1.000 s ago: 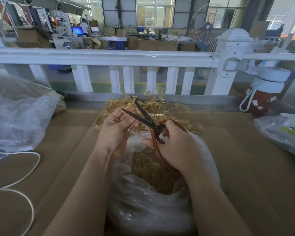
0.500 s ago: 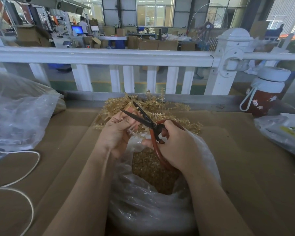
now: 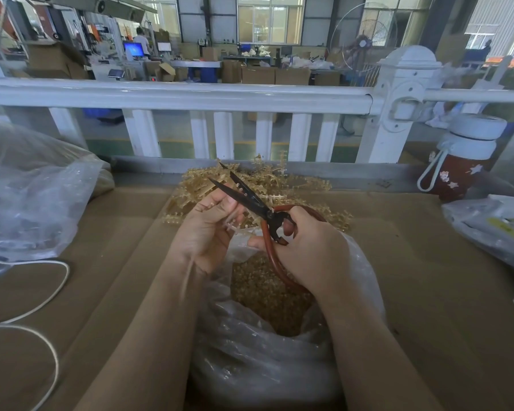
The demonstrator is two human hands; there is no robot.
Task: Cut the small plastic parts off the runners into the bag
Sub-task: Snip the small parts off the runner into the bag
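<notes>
My left hand (image 3: 208, 229) pinches a thin translucent runner (image 3: 232, 226) with small amber parts, held just above the mouth of a clear plastic bag (image 3: 250, 360). My right hand (image 3: 312, 250) grips the red looped handles of black-bladed scissors (image 3: 247, 197). The blades stand apart and point up-left, with the runner beside them near my left fingertips. Cut amber parts (image 3: 267, 289) fill the bag's bottom. A pile of uncut amber runners (image 3: 282, 185) lies behind both hands on the cardboard.
Brown cardboard (image 3: 428, 277) covers the table. A big clear bag (image 3: 30, 197) sits at the left, with a white cord (image 3: 51, 289) in front of it. A red bottle with white lid (image 3: 463, 161) and another plastic bag (image 3: 493, 226) are at the right. A white railing (image 3: 190, 96) borders the far edge.
The scissor blades have shifted slightly along the runner and stay apart. Both hands remain over the bag mouth, and the left fingers have turned the runner a little.
</notes>
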